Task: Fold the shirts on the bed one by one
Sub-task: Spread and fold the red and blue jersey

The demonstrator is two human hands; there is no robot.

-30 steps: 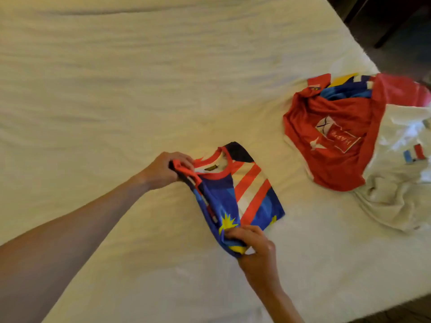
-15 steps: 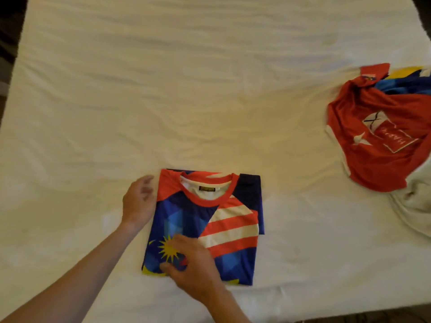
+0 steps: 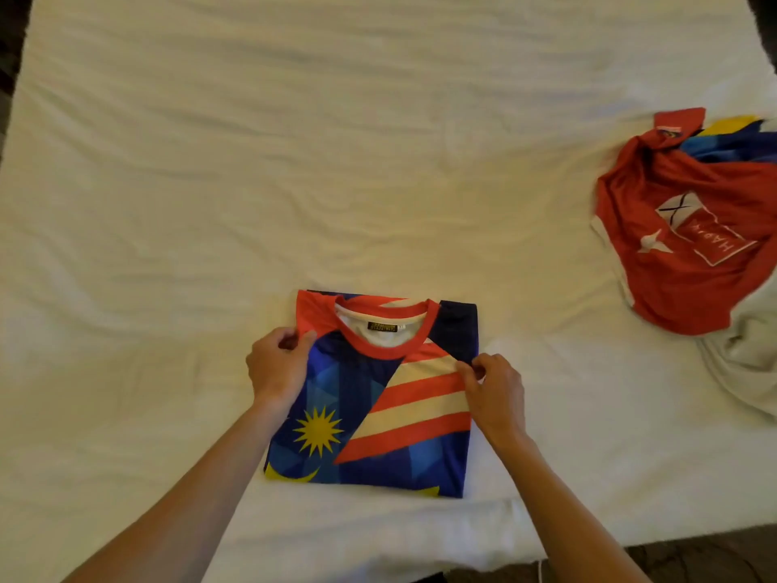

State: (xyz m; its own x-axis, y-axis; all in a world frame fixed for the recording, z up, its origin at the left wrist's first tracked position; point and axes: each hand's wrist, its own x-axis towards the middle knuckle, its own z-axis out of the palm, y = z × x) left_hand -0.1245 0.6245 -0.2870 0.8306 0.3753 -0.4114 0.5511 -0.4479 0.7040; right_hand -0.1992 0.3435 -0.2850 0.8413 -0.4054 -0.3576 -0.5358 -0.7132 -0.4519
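**Both hands at the sides of a folded shirt on the bed**

The bed fills nearly the whole view, covered by a creased white sheet, with dark floor showing at the far left edge and the near right corner.

The left hand comes in from the near left. Its thumb and fingers pinch the left edge of the folded shirt just below the red shoulder panel, the thumb lying on top of the fabric.

The folded shirt lies flat on the bed near the near edge, about the middle of the view, collar facing the far side. It forms a neat rectangle. It has a red neckband with a small dark label inside, a blue body with a yellow many-pointed star and a yellow crescent at the near left, and red and cream diagonal stripes across the right half. The far right corner is dark navy.

The right hand comes in from the near right. Its fingertips pinch the right edge of the same shirt, just where the navy panel meets the stripes.

Well apart, at the right edge of the bed, lies an unfolded heap: a red shirt with a white printed emblem, a blue and yellow garment showing behind it on the far side, and a white garment bunched on the near side, touching the red one.
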